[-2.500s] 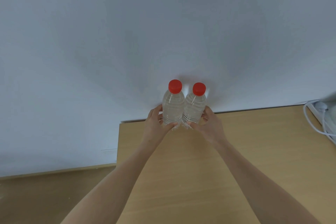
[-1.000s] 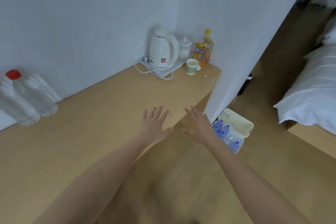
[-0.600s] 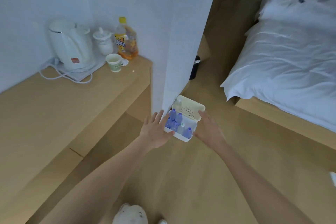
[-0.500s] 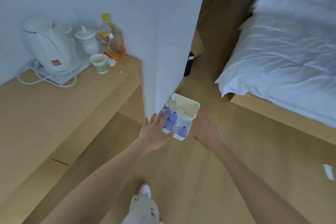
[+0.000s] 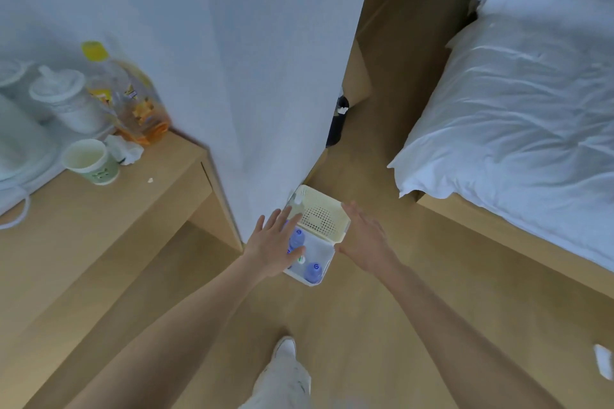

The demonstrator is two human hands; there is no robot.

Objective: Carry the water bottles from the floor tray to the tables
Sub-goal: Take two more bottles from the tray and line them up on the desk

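Observation:
A white floor tray [image 5: 327, 264] sits on the wooden floor at the foot of a wall corner, joined to a cream perforated basket [image 5: 320, 217]. Blue-capped water bottles [image 5: 313, 271] stand in the white tray, partly hidden by my left hand. My left hand [image 5: 274, 246] hovers above the tray's left side, fingers spread, holding nothing. My right hand [image 5: 363, 241] is stretched out beside the tray's right edge, palm down, also empty. Both hands look well above the floor. The wooden table [image 5: 99, 219] is at the left.
On the table stand a paper cup [image 5: 91, 161], an orange drink bottle [image 5: 133, 98], a lidded white cup [image 5: 64, 98] and part of a white kettle [image 5: 16, 139]. A bed with white bedding [image 5: 518, 123] fills the right. A white wall corner [image 5: 265, 76] rises behind the tray. My foot [image 5: 285, 347] is below.
Two red-capped bottles were left standing on the table. I turned right and walked towards the floor tray; both empty hands now reach over it and the tray looks closer.

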